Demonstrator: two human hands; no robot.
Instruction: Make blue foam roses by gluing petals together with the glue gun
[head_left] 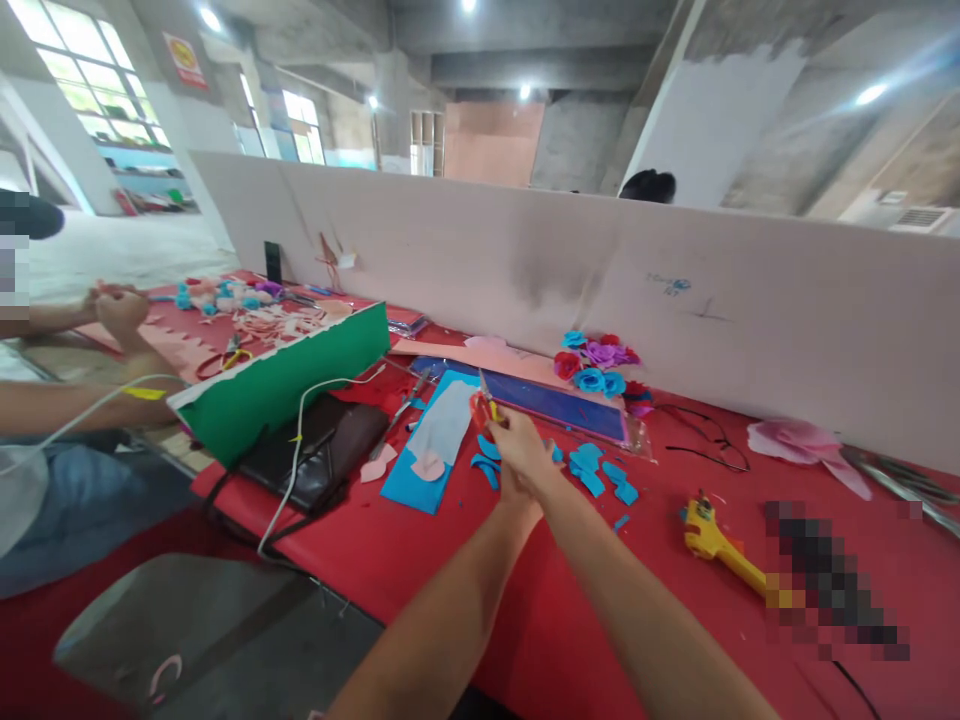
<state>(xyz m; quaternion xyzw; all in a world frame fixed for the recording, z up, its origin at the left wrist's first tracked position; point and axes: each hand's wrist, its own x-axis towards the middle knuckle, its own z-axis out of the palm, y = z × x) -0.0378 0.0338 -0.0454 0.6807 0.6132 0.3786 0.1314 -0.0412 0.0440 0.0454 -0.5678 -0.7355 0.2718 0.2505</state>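
My right hand (523,447) is closed round a pair of scissors (480,405) with red and yellow handles, blades pointing away from me. Right below and against it is my left hand (517,492), its fingers mostly hidden behind the right, so what they hold does not show. Blue paper petals (587,468) lie scattered to the right of both hands, and more curl just left of them. Beside the scissors, a pale sheet (442,425) rests on a folded blue sheet (411,488), with a pink petal piece (428,466) on top.
A yellow glue gun (724,550) lies on the red table (645,640) at right. Behind are paper flowers (596,360) and a dark blue packet (551,395). A black bag (315,455) and green board (292,385) stand left, near another person's hands (120,305).
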